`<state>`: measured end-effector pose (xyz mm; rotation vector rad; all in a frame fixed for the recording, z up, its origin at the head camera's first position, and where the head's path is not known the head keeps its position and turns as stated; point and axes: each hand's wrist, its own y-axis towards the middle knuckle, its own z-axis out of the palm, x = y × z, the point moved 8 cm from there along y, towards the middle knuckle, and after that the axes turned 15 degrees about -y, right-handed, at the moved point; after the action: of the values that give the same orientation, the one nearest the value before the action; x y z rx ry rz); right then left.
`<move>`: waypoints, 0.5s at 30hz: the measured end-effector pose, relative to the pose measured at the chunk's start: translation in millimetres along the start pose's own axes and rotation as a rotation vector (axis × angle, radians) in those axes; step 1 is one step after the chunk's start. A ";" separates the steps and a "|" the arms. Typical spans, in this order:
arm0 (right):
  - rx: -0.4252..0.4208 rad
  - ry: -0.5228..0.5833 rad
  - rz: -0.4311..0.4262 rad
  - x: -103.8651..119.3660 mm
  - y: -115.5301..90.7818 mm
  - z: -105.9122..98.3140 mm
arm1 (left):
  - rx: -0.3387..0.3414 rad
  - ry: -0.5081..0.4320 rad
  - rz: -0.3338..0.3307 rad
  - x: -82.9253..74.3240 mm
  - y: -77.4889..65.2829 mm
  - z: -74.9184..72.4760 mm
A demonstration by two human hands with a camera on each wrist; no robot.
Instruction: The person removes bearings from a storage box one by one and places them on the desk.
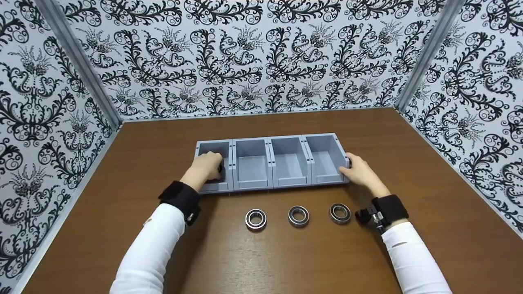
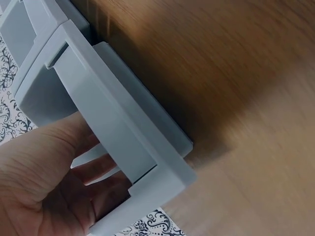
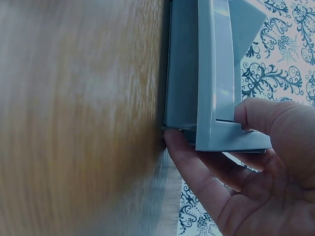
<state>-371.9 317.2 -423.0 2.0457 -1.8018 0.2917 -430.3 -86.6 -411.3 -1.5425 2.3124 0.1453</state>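
Observation:
A row of grey plastic bins (image 1: 251, 163), joined side by side, stands on the brown table. My left hand (image 1: 207, 164) reaches down into the leftmost bin (image 2: 106, 115); its thumb and fingers show behind the bin's low front wall in the left wrist view. Fingertips are partly hidden there, and I cannot tell whether they hold anything. At the other end, my right hand (image 1: 358, 171) grips the rightmost bin (image 3: 221, 93), thumb over the front rim and fingers (image 3: 194, 172) along the outer side. Ring bearings (image 1: 298, 216) lie flat in front of the bins.
One bearing (image 1: 255, 220) lies left of the middle one, another bearing (image 1: 339, 213) to the right, near the right wrist's strap (image 1: 390, 209). Behind the table (image 1: 163, 134) rises a wall (image 1: 253, 61) with a black scroll pattern; similar walls flank both sides.

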 end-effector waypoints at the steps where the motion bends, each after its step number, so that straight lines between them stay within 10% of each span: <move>1: -0.001 0.003 -0.001 0.1 0.2 0.0 | 0.001 -0.002 0.003 0.0 -0.2 -0.1; 15: 0.002 0.014 0.002 0.0 0.1 0.7 | -0.001 0.001 0.030 -3.1 -2.6 -4.8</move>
<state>-372.1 316.9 -423.6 2.0385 -1.7957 0.3078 -428.0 -86.3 -405.4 -1.5094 2.3369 0.1535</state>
